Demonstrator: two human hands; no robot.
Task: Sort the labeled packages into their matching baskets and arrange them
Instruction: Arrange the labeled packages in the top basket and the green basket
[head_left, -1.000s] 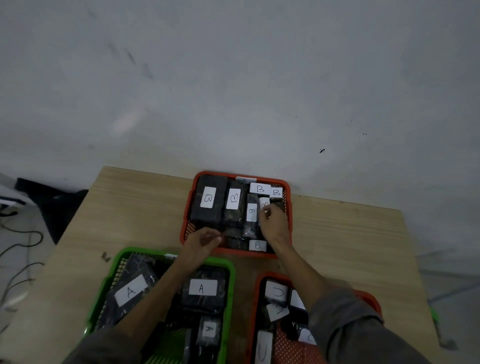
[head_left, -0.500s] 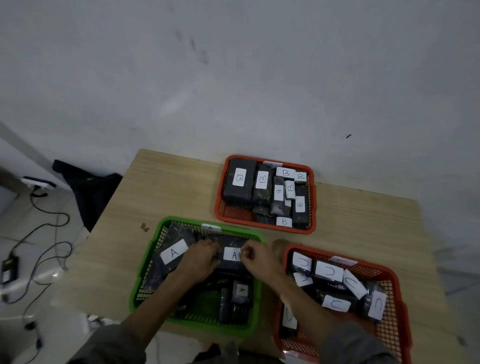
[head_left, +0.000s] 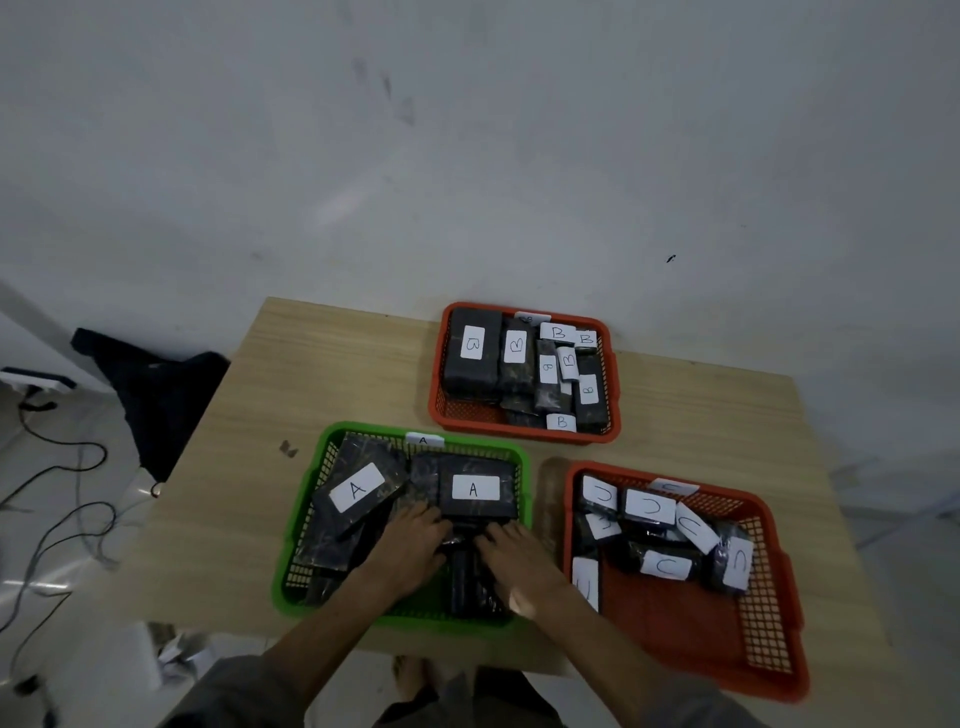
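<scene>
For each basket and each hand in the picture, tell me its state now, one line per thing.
green basket: holds packages labeled A, both hands inside
far red basket: holds packages labeled B
near red basket: holds packages labeled C, near half bare
left hand: resting on dark packages
right hand: resting on dark packages

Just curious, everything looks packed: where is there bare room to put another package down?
Bare patches: the table left of the B basket, and the near half of the C basket. The green basket is crowded, with both hands inside.
</scene>
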